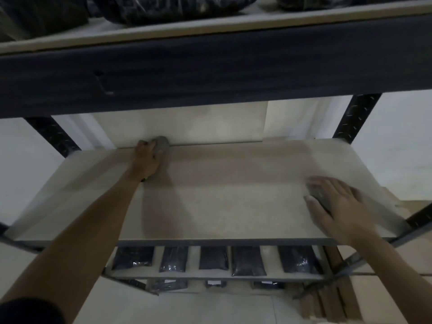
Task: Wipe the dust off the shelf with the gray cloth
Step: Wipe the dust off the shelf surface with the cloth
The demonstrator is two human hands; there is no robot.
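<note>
At centre left of the frame, the left hand [147, 157] is gripping a bunched gray cloth [161, 144], pressing it on the shelf [224, 202] at its back edge. At right, the right hand [339, 204] is lying flat, fingers spread, over a second gray wad [319, 195] near the shelf's right end. Dark packets [214, 257] are sitting on the lower shelf.

Left hand [146, 157] pressing a bunched gray cloth [161, 144] at the pale wooden shelf board's [222, 197] back edge; right hand [336, 202] flat over another gray wad [319, 196].
</note>
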